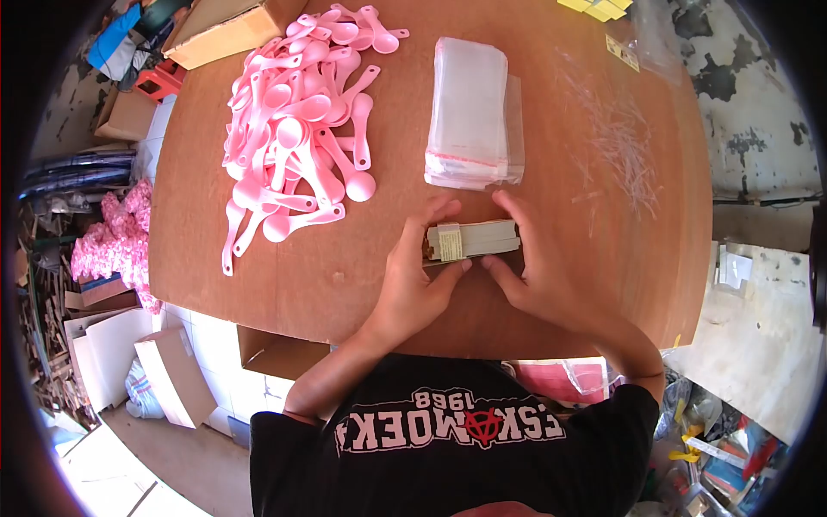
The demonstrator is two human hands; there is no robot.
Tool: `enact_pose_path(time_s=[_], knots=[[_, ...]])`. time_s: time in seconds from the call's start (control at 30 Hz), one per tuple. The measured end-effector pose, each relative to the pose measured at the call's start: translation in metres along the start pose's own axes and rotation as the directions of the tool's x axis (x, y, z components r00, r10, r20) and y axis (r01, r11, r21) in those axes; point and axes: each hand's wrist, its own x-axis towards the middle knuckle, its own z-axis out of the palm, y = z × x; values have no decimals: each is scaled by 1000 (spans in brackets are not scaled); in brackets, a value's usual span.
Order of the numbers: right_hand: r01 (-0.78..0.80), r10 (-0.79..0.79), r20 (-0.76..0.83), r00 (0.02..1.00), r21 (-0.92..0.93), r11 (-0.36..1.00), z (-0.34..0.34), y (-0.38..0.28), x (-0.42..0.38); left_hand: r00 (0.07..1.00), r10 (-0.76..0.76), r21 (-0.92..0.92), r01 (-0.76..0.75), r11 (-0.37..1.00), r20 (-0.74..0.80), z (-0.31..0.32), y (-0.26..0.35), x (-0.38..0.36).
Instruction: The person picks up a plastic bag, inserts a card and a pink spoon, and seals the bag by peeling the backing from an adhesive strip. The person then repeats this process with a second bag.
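Both my hands are around a small thick stack of paper slips [491,237] at the near side of the wooden table. My left hand [418,271] grips its left end, where a printed cream-coloured slip [450,243] shows. At the right end, my right hand [530,267] closes with fingers behind and thumb in front. Just beyond my fingertips lies a pile of clear plastic bags [469,108] with pinkish strips along the near edge. To the left spreads a heap of pink plastic spoons [297,129] with holes in their handles.
Thin clear plastic strips [624,146] are scattered on the right of the table [362,293]. A cardboard box [228,34] stands at the back left, with yellow items [596,9] at the back. An open carton [280,353] sits below the near edge; pink packed bundles [116,237] lie left.
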Motion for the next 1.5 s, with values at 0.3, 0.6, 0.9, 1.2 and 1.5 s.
enact_pose_path(time_s=[0.3,0.6,0.9,1.2,1.5], knots=[[18,20,-75,997,477,879,36,8,-9,991,68,-28,-72,997,-113,5,0,-2],[-33,25,34,999,278,960,17,6,-4,998,-68,-147,66,987,-5,3,-7,-7],[82,-74,50,996,-162,983,-10,-22,8,998,21,-45,-24,999,-60,3,-8,-6],[389,-319,226,920,-441,809,-33,-57,49,999,-8,-105,3,994,-42,5,-15,-7],[557,-340,446,828,-585,589,-22,-58,70,999,39,-46,-40,998,-26,3,-15,-8]])
